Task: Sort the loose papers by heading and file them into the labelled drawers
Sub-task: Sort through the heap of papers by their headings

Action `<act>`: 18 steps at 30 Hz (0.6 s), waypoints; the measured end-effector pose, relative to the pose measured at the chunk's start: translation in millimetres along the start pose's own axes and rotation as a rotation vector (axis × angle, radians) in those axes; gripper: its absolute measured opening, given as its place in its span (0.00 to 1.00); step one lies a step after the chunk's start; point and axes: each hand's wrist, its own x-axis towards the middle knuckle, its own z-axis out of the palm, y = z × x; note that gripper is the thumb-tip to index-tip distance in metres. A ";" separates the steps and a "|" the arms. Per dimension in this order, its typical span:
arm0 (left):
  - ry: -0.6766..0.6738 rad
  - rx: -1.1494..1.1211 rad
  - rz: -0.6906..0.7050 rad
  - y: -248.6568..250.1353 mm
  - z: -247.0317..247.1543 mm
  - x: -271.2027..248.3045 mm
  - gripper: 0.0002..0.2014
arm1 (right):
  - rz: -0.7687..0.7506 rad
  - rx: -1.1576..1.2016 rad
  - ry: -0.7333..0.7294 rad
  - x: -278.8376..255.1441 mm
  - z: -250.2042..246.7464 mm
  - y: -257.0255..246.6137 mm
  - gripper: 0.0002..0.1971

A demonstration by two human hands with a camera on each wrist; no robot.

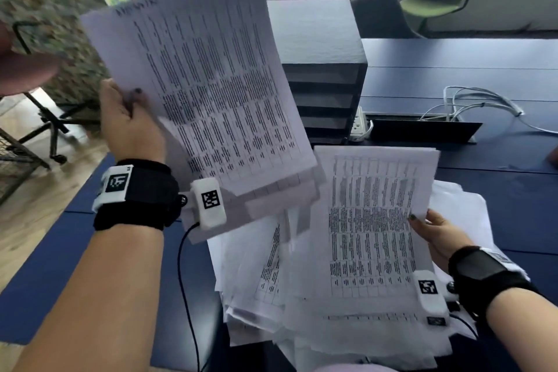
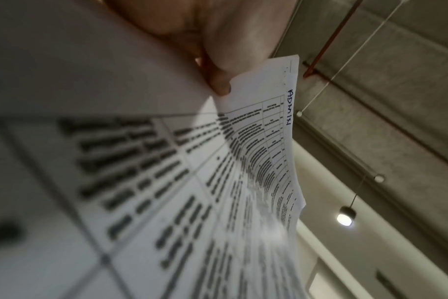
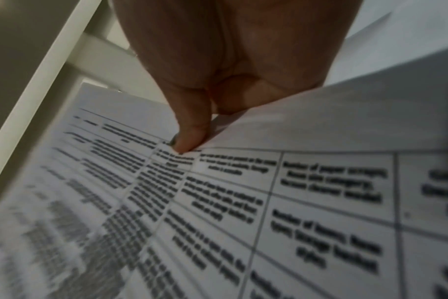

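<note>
Head view shows the left hand (image 1: 129,121) raised above the blue table (image 1: 471,60), thumb and fingers pinching a small sheaf of printed sheets (image 1: 199,93) by its edge; the left wrist view reads a handwritten heading ADMIN on the top sheet (image 2: 258,153). Lower right, the right hand (image 1: 437,238) holds another printed page (image 1: 374,232) by its right edge, thumb pressed on its face, lifted slightly over the loose pile of papers (image 1: 465,211) spread on the table. Behind the sheaf stands the black drawer unit (image 1: 320,39), its labels not readable. White cables (image 1: 480,103) lie farther right
</note>
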 end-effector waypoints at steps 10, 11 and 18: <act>-0.063 0.318 -0.296 -41.5 -1.5 -45.4 0.08 | -0.033 0.122 -0.076 -9.0 -16.2 -24.7 0.17; -0.067 0.321 -0.321 -45.2 -3.6 -46.4 0.06 | -0.034 0.127 -0.092 -11.0 -14.0 -27.6 0.18; -0.204 0.210 -0.353 -56.5 7.0 -61.8 0.04 | -0.039 0.137 -0.223 -12.9 10.8 -48.7 0.20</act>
